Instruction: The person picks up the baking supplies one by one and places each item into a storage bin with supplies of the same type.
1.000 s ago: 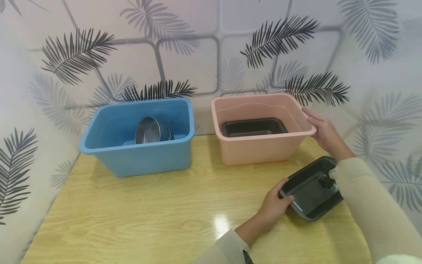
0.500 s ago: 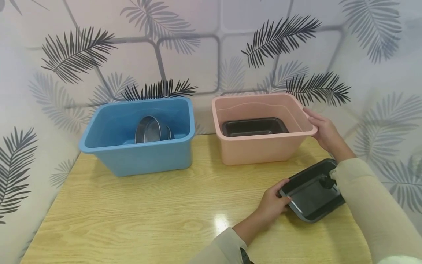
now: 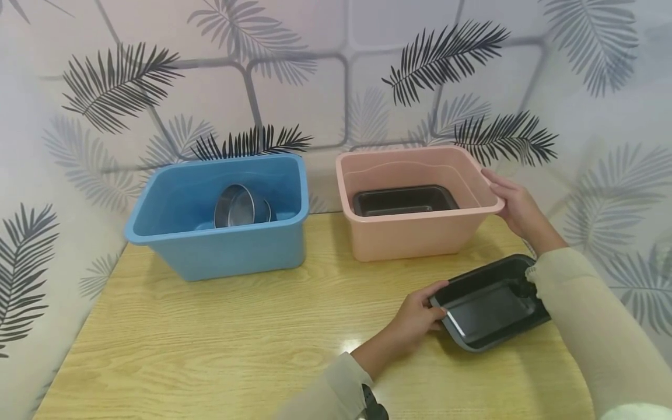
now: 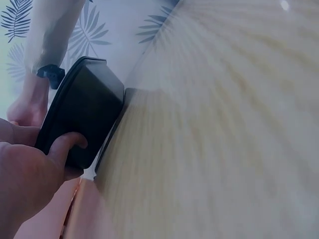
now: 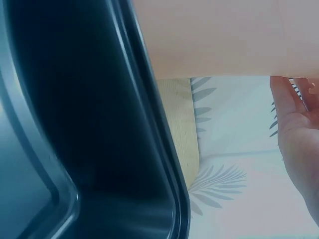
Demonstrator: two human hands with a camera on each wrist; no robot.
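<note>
My left hand [image 3: 412, 319] grips the left end of a black loaf pan [image 3: 485, 306], thumb and fingers on opposite sides of its wall. The pan is held at an angle over the right of the table; in the left wrist view its dark underside [image 4: 89, 109] shows. My right hand [image 3: 520, 213] holds the right rim of a pink bin [image 3: 409, 236], as the right wrist view also shows the hand [image 5: 301, 129] at its edge; some fingers are hidden. Inside that bin lies another dark pan [image 3: 404, 200]. My right sleeve covers the held pan's far end.
To the left a blue bin [image 3: 231, 254] stands on the wooden table [image 3: 226, 344], with round metal tins [image 3: 241, 207] inside. Behind the bins hangs a leaf-patterned backdrop [image 3: 299, 105], which also runs along both sides.
My left hand and the black loaf pan have shifted a little to the left, the pan turning slightly. My right hand has stayed at the pink bin's rim.
</note>
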